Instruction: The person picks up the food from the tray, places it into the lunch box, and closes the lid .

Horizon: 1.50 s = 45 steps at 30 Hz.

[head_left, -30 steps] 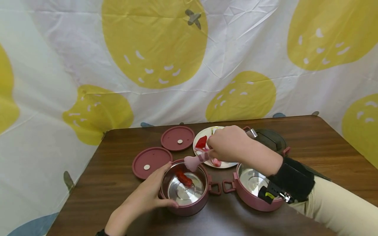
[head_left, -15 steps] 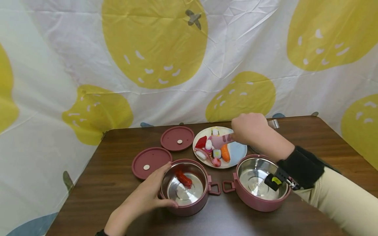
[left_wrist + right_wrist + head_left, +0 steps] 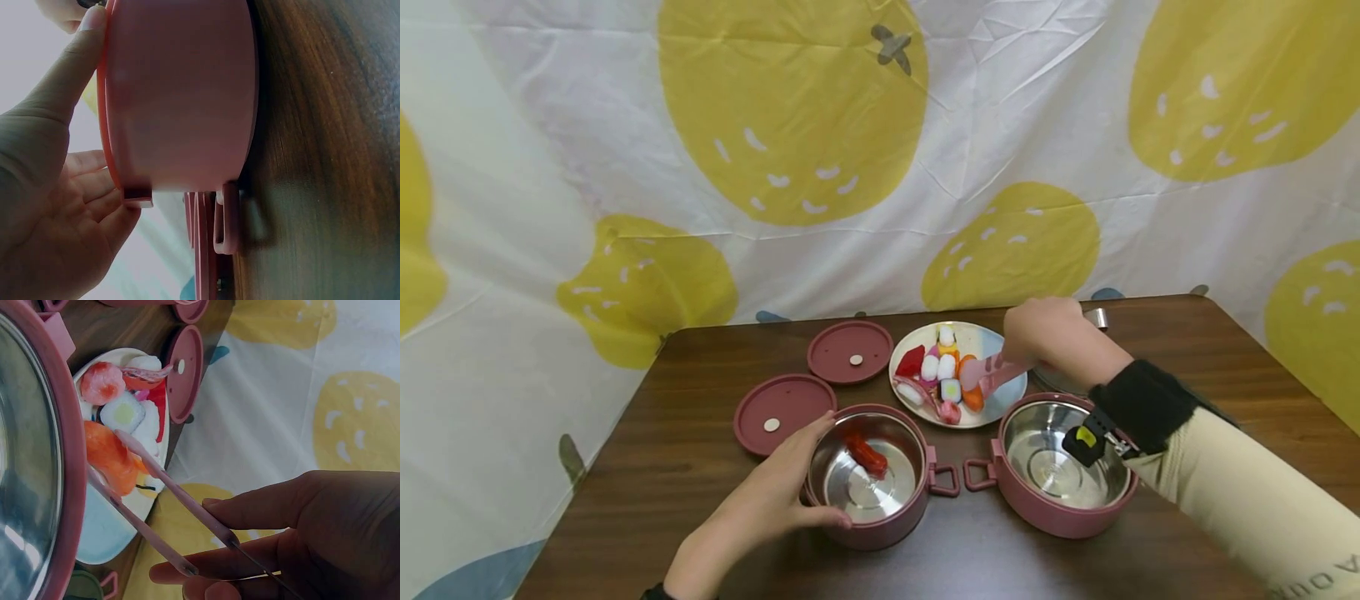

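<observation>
My left hand (image 3: 767,487) holds the left side of a pink pot (image 3: 898,529), thumb at the near rim and fingers at the far rim. Inside this pot lies a red sausage-like toy (image 3: 867,456). With my right hand (image 3: 1054,337) I hold pink-tipped tongs (image 3: 181,497) above the plate (image 3: 1006,406). The tongs' arms are spread, and their tips are on either side of an orange toy sushi piece (image 3: 109,453); whether they touch it I cannot tell. Several other toy foods share the plate, among them a white roll (image 3: 123,414) and a red piece (image 3: 912,362).
A second pink pot (image 3: 1060,521) stands right of the first, beneath my right forearm. Two round pink lids (image 3: 797,408) lie at the back left. Behind my right wrist a dark pan-like object (image 3: 1052,382) is partly hidden. A patterned cloth (image 3: 820,275) hangs behind the table.
My right hand has moved the tongs from over the left pot back to the plate, then right to the orange piece. The tongs' arms have spread. My left hand has stayed on the pot.
</observation>
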Tool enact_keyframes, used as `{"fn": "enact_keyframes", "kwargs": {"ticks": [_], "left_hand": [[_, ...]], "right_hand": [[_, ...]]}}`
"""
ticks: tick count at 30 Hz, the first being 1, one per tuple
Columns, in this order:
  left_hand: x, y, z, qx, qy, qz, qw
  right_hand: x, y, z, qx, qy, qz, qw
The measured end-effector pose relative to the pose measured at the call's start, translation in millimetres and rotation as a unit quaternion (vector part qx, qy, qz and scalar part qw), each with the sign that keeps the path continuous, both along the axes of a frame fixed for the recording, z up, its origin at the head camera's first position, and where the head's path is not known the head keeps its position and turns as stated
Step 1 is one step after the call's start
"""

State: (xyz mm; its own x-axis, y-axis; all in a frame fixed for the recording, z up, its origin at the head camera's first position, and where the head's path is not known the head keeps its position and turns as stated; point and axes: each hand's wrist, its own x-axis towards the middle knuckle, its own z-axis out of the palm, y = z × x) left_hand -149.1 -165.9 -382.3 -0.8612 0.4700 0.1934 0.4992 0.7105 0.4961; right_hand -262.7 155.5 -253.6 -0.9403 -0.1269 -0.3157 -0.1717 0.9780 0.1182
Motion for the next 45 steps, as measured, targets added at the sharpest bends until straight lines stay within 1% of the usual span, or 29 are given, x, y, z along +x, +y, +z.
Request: {"fn": "enact_keyframes", "kwargs": {"ticks": [3, 6, 11, 14, 17, 22, 26, 30, 35, 40, 45], "left_hand": [[0.4, 0.2, -0.1, 0.003, -0.002, 0.001, 1.0], [0.8, 0.4, 0.0, 0.004, 0.0, 0.002, 1.0], [1.7, 0.9, -0.2, 0.005, -0.001, 0.005, 1.0], [1.5, 1.2, -0.5, 0.004, -0.001, 0.004, 1.0], [0.9, 1.5, -0.6, 0.006, 0.002, 0.003, 1.0], [1.6, 0.9, -0.6, 0.003, -0.003, 0.003, 1.0], [3.0, 0.2, -0.2, -0.001, -0.005, 0.0, 1.0], [4.4, 0.3, 0.1, -0.005, 0.002, -0.005, 1.0], [3.4, 1.6, 2.6, -0.014, 0.005, -0.006, 0.9999], [2.6, 2.7, 7.1, -0.02, 0.005, 0.0, 0.9998], [2.4, 1.7, 6.3, -0.021, 0.007, -0.001, 0.9997]], "right_hand": [[-2.9, -3, -3.7, 0.003, -0.004, 0.0, 1.0], [-4.7, -8, -6.2, 0.016, 0.003, 0.001, 0.9999], [-3.5, -13, -7.3, 0.031, 0.006, -0.008, 0.9995], [-2.0, -15, -6.9, 0.043, 0.015, -0.009, 0.9989], [-0.3, -19, -7.5, 0.065, 0.037, 0.005, 0.9972], [2.3, -24, -13.2, 0.096, 0.084, 0.051, 0.9905], [3.5, -20, -17.3, 0.105, 0.119, 0.089, 0.9833], [5.1, -10, -18.3, 0.099, 0.14, 0.111, 0.9789], [9.0, 2, -10.4, 0.08, 0.159, 0.117, 0.977], [14.3, 11, 3.0, 0.072, 0.193, 0.129, 0.9701], [22.5, 14, 16.7, 0.053, 0.206, 0.137, 0.9675]]}}
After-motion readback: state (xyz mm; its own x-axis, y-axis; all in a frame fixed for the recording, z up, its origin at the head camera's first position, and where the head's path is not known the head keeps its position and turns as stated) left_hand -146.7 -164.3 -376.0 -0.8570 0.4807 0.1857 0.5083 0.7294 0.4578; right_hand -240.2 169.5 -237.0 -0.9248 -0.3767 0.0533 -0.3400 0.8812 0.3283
